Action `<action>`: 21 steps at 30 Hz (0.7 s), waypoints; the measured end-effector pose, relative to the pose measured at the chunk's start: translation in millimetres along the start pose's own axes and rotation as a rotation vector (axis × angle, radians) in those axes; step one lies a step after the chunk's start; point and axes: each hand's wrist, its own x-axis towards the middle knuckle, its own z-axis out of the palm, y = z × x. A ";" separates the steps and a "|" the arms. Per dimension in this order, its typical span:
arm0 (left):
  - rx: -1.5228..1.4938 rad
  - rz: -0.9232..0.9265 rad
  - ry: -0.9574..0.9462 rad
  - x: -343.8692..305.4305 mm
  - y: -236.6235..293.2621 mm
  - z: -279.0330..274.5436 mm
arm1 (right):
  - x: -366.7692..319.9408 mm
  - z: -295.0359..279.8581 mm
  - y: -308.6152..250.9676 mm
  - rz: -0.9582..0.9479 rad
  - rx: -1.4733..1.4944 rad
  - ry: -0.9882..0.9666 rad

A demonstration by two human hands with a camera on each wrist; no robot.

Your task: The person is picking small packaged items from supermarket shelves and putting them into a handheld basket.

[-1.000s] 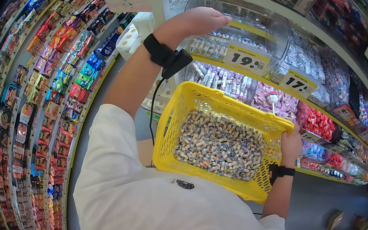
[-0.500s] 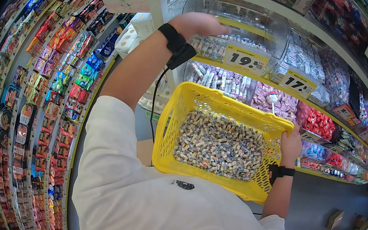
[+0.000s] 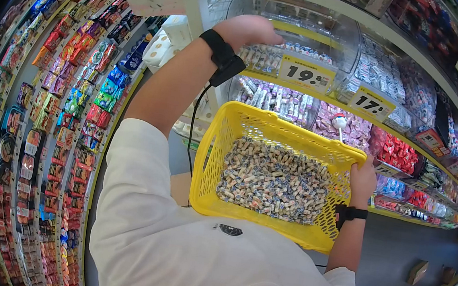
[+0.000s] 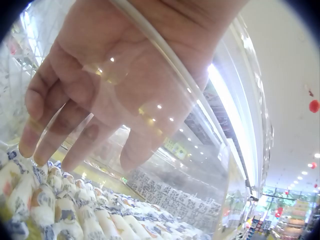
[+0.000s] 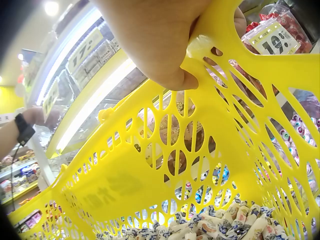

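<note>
My left hand point(image 3: 249, 32) reaches into a clear plastic bin point(image 3: 246, 6) on the shelf. In the left wrist view its palm shows through the curved plastic, with the fingers point(image 4: 77, 150) loosely extended, pointing down, and holding nothing. Wrapped candies point(image 4: 107, 220) with white and blue wrappers lie just under the fingertips. With my right hand point(image 3: 363, 178) I grip the rim of a yellow basket point(image 3: 209, 158) at its right end. The thumb point(image 5: 177, 80) hooks over that rim in the right wrist view. Many similar wrapped candies point(image 3: 273, 180) cover the basket's bottom.
A price tag point(image 3: 307, 74) reading 19.8 fronts the bin. Beside it, another tag point(image 3: 371, 104) marks a neighbouring bin. Purple-wrapped sweets point(image 3: 275, 100) and a white-handled scoop point(image 3: 340, 123) sit on the tier below. Packed snack shelves point(image 3: 61, 98) line the left side.
My left hand has moved lower and slightly right, down toward the candies, mostly in the first half second. The right hand and the basket stay about where they were.
</note>
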 end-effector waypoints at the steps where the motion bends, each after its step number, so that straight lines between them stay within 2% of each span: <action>1: -0.016 0.001 0.011 -1.8 1.1 -0.1 | 0.0 -0.1 -0.1 0.003 -0.002 -0.004; 4: 0.002 0.010 0.003 4.4 -2.9 0.4 | 1.5 1.8 1.5 0.015 -0.016 -0.014; 10: 0.007 0.038 0.162 -4.2 3.0 -4.6 | 0.6 -0.9 -0.8 0.014 -0.006 -0.016; 13: 0.039 0.111 0.333 -16.5 8.7 -6.0 | 1.1 0.3 0.3 0.004 -0.006 -0.007; 16: 0.025 0.296 0.579 -37.3 21.7 -3.5 | 1.8 -0.7 -0.7 0.015 -0.006 -0.016; 21: -0.246 0.538 0.667 -79.2 61.2 6.6 | 0.7 -0.4 -1.2 0.015 0.016 -0.001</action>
